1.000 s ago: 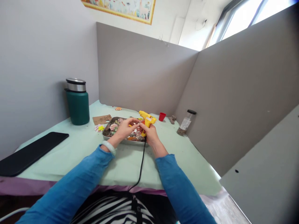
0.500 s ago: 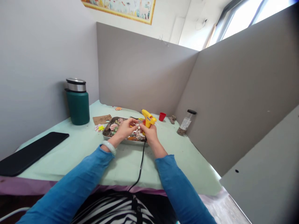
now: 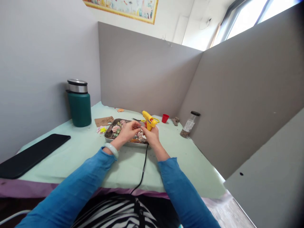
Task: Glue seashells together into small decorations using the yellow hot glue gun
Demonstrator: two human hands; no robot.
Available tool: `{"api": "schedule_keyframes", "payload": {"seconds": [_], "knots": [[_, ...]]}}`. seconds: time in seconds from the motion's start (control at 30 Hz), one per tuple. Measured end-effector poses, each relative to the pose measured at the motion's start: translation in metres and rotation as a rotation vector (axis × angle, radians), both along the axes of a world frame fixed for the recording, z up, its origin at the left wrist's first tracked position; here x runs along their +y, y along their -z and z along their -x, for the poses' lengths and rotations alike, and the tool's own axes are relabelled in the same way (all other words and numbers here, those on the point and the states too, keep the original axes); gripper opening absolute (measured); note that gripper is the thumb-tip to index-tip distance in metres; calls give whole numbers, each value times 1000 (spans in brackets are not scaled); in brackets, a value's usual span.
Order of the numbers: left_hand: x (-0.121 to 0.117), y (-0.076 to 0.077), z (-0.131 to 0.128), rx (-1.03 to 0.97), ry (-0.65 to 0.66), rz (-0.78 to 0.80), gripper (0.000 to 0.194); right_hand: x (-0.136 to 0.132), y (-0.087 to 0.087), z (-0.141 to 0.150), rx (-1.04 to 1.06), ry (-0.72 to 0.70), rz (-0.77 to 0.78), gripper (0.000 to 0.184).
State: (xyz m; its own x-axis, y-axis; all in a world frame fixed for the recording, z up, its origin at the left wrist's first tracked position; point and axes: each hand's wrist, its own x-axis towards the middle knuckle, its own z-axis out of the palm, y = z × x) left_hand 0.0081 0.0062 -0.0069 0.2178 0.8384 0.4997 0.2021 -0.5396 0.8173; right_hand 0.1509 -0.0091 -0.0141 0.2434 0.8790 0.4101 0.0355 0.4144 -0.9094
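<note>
My right hand (image 3: 152,135) is wrapped round a yellow hot glue gun (image 3: 149,121), tilted with its back end up and to the left. A black cord (image 3: 143,167) runs from it down over the table's front edge. My left hand (image 3: 130,130) is closed in a pinch, fingertips close to those of my right hand; what lies between them is too small to make out. Both hands hover over a metal tray (image 3: 128,144) filled with shells (image 3: 116,129) and other small pieces, part of which my hands cover.
On the left stand a green bottle (image 3: 79,109) and a long black mat (image 3: 35,155). Brown card (image 3: 104,121) and a yellow star (image 3: 103,129) lie beside the tray. Scissors (image 3: 137,120), a red cup (image 3: 165,118) and a jar (image 3: 190,125) are behind and right. Grey partitions (image 3: 147,69) enclose the table.
The glue gun has tipped, its nozzle end turning down and its body shifting slightly left. My fingertips have drawn closer together.
</note>
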Motion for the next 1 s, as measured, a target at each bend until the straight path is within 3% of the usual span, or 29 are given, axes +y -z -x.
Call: {"api": "schedule_keyframes", "payload": {"seconds": [0.47, 0.7, 1.0], "knots": [[-3, -3, 1, 146, -118, -99, 10, 3, 3, -5, -148, 32, -13, 31], [2, 0, 2, 174, -87, -104, 11, 6, 7, -5, -160, 55, -30, 30], [-6, -3, 1, 235, -139, -124, 10, 14, 16, -8, -239, 88, -53, 29]]}}
